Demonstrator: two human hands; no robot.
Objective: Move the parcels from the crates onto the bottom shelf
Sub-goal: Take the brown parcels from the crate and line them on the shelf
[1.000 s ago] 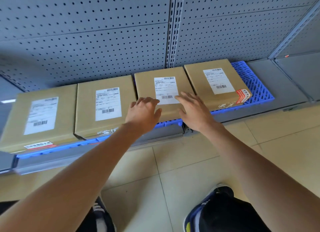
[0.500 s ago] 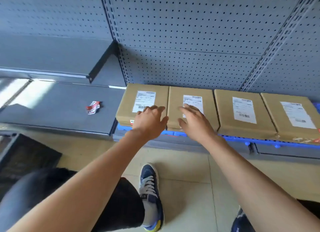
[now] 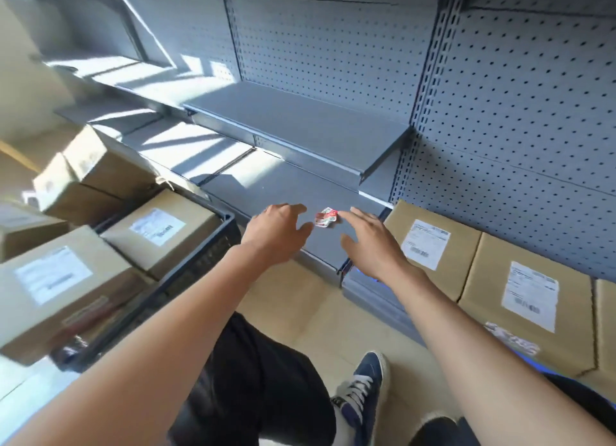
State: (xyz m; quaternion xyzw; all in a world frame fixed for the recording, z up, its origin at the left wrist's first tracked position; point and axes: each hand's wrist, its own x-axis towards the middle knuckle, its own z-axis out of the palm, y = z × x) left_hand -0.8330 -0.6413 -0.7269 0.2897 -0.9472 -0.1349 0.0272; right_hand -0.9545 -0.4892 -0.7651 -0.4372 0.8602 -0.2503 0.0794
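A grey pegboard shelving unit (image 3: 350, 55) fills the background, and its bottom shelf (image 3: 286, 192) serves as the landmark here. Directly above the bottom shelf hangs a shorter grey shelf (image 3: 300, 125). To the right of the bare stretch of the bottom shelf, parcels lie flat in a row on it with labels up: a first shelved parcel (image 3: 430, 242) and a second shelved parcel (image 3: 530, 302) beside it, edge to edge. To the left of the bottom shelf, on the floor, stands a dark crate (image 3: 206, 262) holding labelled parcels: a near crate parcel (image 3: 56, 289) and a far crate parcel (image 3: 163, 229); more brown boxes (image 3: 96, 175) are stacked behind them. The left hand (image 3: 278, 234) and the right hand (image 3: 370, 245) hover over the front of the bottom shelf, both with fingers spread loosely and holding nothing. Between them on the shelf lies a small crumpled red-and-white sticker (image 3: 326, 217)
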